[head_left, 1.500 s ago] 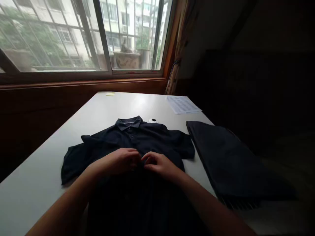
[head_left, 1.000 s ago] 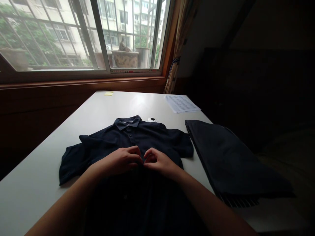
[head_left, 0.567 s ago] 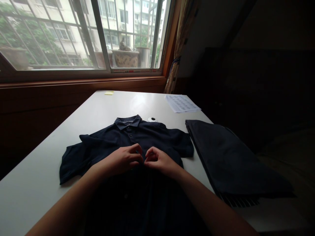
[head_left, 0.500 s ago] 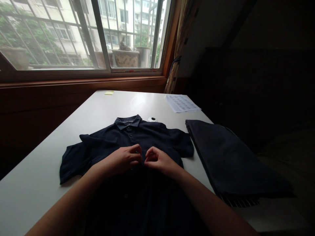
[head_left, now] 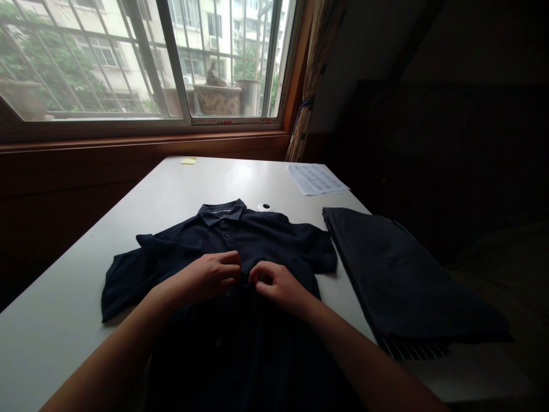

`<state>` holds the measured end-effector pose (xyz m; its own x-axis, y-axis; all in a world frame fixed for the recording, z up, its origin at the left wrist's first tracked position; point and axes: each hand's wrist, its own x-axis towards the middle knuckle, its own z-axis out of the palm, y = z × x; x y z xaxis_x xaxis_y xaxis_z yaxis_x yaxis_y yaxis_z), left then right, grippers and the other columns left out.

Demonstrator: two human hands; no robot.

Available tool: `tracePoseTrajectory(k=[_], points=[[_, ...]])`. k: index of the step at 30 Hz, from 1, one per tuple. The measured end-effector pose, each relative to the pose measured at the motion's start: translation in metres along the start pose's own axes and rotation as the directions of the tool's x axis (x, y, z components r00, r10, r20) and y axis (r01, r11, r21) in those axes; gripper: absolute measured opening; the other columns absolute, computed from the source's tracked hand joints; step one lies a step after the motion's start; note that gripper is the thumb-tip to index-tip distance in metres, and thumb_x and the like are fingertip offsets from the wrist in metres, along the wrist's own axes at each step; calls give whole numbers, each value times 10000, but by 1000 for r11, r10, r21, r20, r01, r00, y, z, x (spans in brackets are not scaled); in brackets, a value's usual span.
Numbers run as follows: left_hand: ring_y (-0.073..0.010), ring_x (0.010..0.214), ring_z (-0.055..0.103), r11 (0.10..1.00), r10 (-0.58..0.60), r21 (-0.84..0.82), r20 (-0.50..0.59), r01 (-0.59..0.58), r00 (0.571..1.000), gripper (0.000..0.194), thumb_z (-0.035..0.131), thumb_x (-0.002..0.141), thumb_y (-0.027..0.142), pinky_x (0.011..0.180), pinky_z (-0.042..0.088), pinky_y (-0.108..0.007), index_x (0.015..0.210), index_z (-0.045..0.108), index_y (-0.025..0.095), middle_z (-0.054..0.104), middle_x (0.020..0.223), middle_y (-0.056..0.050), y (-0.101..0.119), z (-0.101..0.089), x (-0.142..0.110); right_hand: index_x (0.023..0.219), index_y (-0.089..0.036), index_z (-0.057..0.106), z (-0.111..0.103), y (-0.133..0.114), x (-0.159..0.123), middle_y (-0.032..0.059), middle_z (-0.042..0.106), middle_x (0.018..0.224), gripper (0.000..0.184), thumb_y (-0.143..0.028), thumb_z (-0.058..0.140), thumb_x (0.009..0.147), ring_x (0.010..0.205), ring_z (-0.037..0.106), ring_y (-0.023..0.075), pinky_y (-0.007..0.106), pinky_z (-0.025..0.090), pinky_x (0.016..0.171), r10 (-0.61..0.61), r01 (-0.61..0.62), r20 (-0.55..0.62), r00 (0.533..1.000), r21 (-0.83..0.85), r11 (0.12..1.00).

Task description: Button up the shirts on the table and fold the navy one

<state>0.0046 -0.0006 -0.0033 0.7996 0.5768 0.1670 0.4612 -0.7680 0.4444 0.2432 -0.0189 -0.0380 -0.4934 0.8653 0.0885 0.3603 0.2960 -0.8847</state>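
A dark navy short-sleeved shirt (head_left: 180,246) lies front up on the white table (head_left: 64,297), its collar pointing toward the window. Small buttons run down its front, and the top ones look fastened. Over the middle of the chest, my left hand (head_left: 217,273) has its fingers curled together on the shirt's front edge. Just to its right, my right hand (head_left: 277,283) pinches the cloth of the front between thumb and fingertips. A small gap separates the two hands. The shirt's lower part is dark and partly hidden by my forearms.
To the right lies a folded dark cloth with a fringed edge (head_left: 403,274). Behind the shirt's shoulder sits a small round white object (head_left: 265,208). Printed papers (head_left: 317,179) and a yellow sticky note (head_left: 189,161) are at the far edge, below a barred window (head_left: 128,63).
My left hand has shifted slightly left and its fingers have closed more. My right hand has moved a little left and down, its fingers drawn closer together. The shirt lies almost the same.
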Motion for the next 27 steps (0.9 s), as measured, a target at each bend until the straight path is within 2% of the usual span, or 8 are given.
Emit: tracePoseTrajectory(k=[4,7,10,14,16,20,23,27], points=[[-115,767,555,1000,-4,26,5,4,1000,119,537,925,126,706,420,-218,861,617,186,569,950,-25,0,2,1,859,-205,737,1,-8,-2,8,654,883,211,-81,579,793,762,598,129,239,440,703,-38,40,19,999,-105,994],[-113,750,550,999,-14,34,-3,14,1000,111,544,930,151,688,418,-218,844,605,183,567,933,-23,-1,5,1,878,-210,739,4,-13,-5,24,647,908,106,-269,654,857,727,591,133,251,440,660,-24,27,21,1000,-189,982],[-112,747,552,999,-24,32,-14,24,1000,115,538,939,164,687,421,-215,849,607,181,568,930,-25,-2,8,2,881,-220,724,10,-14,-7,27,639,939,203,-402,750,794,714,576,139,259,431,629,-16,11,-18,1000,-275,961],[-106,747,557,999,-33,-12,-7,33,999,113,528,949,172,685,430,-203,893,627,185,575,947,-29,-4,9,4,871,-222,736,14,-8,-6,18,638,930,72,-255,727,808,710,572,128,251,432,637,-21,6,-50,999,-271,963],[-102,742,558,998,-47,-42,5,47,999,100,537,944,174,680,436,-199,923,634,190,579,974,-31,-5,7,2,878,-221,753,13,-5,-4,16,639,903,86,-192,703,814,725,580,128,248,439,655,-20,7,-59,998,-222,975],[-113,754,572,985,-102,-139,20,104,995,133,612,891,188,670,460,-204,1023,626,187,581,1023,-49,-11,-5,-7,885,-210,770,10,-3,-2,19,646,883,92,-193,705,822,754,596,135,249,449,693,5,-13,-66,998,-123,992],[-127,760,582,963,-127,-221,125,152,984,189,656,839,166,641,466,-198,1025,640,191,585,980,-38,-13,-13,-13,867,-203,773,8,-4,-2,20,649,879,77,-204,711,822,772,605,138,251,448,714,19,-24,-53,998,-96,995],[-132,782,602,946,-103,-278,231,167,968,245,636,813,87,660,478,-203,1025,672,203,598,1019,-35,-11,-10,-13,853,-207,774,8,-2,-2,21,647,875,71,-237,715,827,781,606,144,255,445,719,32,-38,-57,998,-96,995]])
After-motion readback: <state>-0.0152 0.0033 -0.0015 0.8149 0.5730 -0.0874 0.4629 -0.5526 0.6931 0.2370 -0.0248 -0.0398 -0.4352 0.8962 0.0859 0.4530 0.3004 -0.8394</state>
